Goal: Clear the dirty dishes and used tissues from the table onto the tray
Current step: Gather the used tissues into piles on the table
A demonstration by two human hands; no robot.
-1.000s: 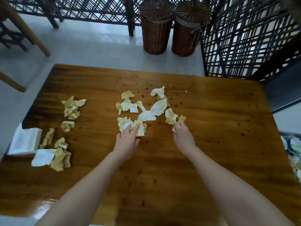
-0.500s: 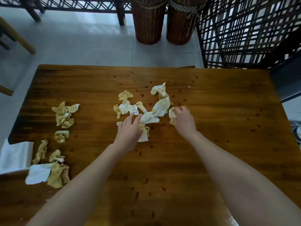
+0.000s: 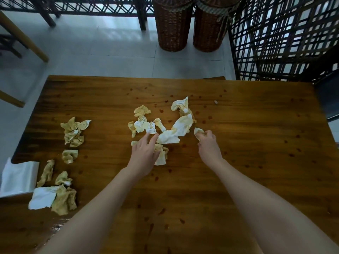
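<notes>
Both hands have slid forward into the middle heap since the earlier frames. The right hand (image 3: pixel 209 145) has gathered the crumpled piece it was picking at, and its fingers are now curled, pinching a small tissue (image 3: pixel 198 131) at the fingertips. The left hand (image 3: pixel 145 154) is flat with fingers straight and spread. It rests on a stained tissue (image 3: pixel 161 157) that shows beside the thumb, and its fingertips touch the edge of the central pile (image 3: pixel 178 128) just ahead of both hands. So collecting has started but nothing is cleared: one scrap is in hand and the rest are still on the table (image 3: pixel 256 143). Well to the left of the left hand lie more used tissues: a far-left cluster (image 3: pixel 73 132) and a nearer bunch (image 3: pixel 63 198), with a white pack (image 3: pixel 18 177) at the table edge. No tray or dishes in view, so the drop-off spot can't be told. Wicker baskets (image 3: pixel 172 28) stand on the floor beyond the table.
</notes>
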